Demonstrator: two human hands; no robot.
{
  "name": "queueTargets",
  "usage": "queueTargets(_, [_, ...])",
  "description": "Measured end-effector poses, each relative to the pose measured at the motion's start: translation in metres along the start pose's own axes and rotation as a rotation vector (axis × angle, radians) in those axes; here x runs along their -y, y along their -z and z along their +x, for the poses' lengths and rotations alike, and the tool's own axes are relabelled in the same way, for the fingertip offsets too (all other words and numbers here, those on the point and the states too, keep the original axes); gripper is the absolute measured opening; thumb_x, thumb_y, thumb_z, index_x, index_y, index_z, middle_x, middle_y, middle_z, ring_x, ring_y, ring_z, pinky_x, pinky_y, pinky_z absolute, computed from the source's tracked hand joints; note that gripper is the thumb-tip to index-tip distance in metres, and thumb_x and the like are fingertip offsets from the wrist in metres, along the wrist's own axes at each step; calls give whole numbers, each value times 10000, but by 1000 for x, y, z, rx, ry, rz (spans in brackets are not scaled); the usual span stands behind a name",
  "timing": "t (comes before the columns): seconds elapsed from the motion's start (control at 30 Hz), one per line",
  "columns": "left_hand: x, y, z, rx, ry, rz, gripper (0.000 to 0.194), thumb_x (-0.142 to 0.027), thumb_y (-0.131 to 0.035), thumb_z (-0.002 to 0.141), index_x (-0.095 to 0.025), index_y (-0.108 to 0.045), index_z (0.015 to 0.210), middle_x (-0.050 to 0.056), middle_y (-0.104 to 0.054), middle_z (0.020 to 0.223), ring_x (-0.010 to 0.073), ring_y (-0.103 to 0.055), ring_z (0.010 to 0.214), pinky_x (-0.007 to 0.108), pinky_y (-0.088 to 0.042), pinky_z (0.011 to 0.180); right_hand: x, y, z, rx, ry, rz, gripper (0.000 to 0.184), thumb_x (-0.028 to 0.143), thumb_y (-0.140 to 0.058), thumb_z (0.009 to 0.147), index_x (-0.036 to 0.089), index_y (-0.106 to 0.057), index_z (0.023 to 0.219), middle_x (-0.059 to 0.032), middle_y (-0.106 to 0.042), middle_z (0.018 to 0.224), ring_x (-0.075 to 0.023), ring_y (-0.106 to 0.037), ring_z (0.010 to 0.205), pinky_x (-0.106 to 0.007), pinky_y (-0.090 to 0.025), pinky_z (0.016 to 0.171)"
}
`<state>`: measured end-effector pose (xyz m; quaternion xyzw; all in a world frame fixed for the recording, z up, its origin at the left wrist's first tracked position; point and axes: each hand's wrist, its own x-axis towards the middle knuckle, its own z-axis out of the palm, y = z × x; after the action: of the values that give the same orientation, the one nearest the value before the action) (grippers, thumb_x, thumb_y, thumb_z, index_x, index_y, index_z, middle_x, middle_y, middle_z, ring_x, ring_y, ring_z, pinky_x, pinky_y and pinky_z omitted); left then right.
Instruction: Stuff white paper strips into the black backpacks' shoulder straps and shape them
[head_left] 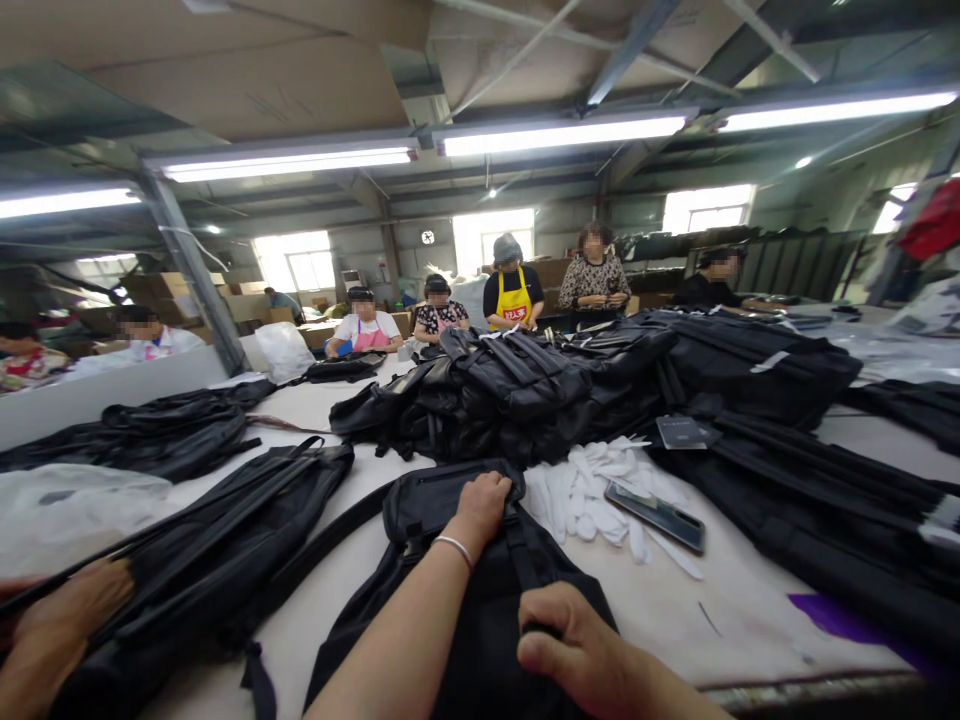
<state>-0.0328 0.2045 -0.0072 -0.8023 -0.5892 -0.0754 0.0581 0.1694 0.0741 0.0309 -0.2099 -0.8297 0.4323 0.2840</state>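
Observation:
A black backpack (487, 600) lies in front of me on the pale table, its top flap toward the far side. My left hand (484, 508), a light bangle on its wrist, is closed over the right part of the flap (431, 495), fingers curled round its edge. Over the bag's lower right side, my right hand (562, 635) makes a fist. A dark, rounded end shows between its thumb and fingers; what it belongs to is hidden. Several white strips (581, 495) lie heaped just right of the flap, with a phone (660, 515) beside them.
A large pile of black backpacks (517, 385) stands beyond my bag. More black bags (780, 490) lie at the right, with a dark card (681, 433) near them. At the left, another person's hand (67, 620) holds a black bag (225, 550). Several people sit or stand across the table.

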Motion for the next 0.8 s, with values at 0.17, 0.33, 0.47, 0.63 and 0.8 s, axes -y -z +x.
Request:
queueTargets(0.17, [2,-21,3,-14,19,12,212,-147,-443,938,-197,-619,1045,92,-649,1109,207,-600,1065,330,-502,927,-21,-31,-5,90,-8,-13,639,694,-460,847,178,-293,508,69,-216,504,-61,-250,494,-246,-196,487])
queueTargets(0.33, [6,-31,-1,-18,-11,2,249,-159,-437,957,-202,-622,1118,89,-609,1284,196,-562,1185,332,-456,1028,-57,-65,-34,106,107,-142,639,572,-490,893,194,-213,459,66,-153,434,-78,-201,445,-262,-223,478])
queueTargets(0.47, [6,-35,-5,23,-12,-1,283,-171,-430,963,-195,-604,1184,88,-555,1374,219,-539,1232,357,-442,1055,-54,-75,-47,109,162,-180,611,495,-401,963,200,-256,448,66,-167,420,-80,-209,413,-255,-228,458])
queueTargets(0.63, [2,-30,-5,55,1,-3,299,-159,-394,965,-197,-591,1187,104,-538,1384,217,-517,1253,372,-441,1050,-36,-73,-46,138,209,-337,618,498,-387,976,200,-285,445,68,-156,400,-82,-212,392,-253,-221,450])
queueTargets(0.8, [1,-4,-3,89,12,-5,317,-130,-403,933,-223,-591,1171,111,-572,1332,256,-525,1234,533,-442,1011,-17,-52,-59,120,229,-459,528,473,-460,951,210,-403,496,58,-311,432,-104,-312,438,-258,-293,497])
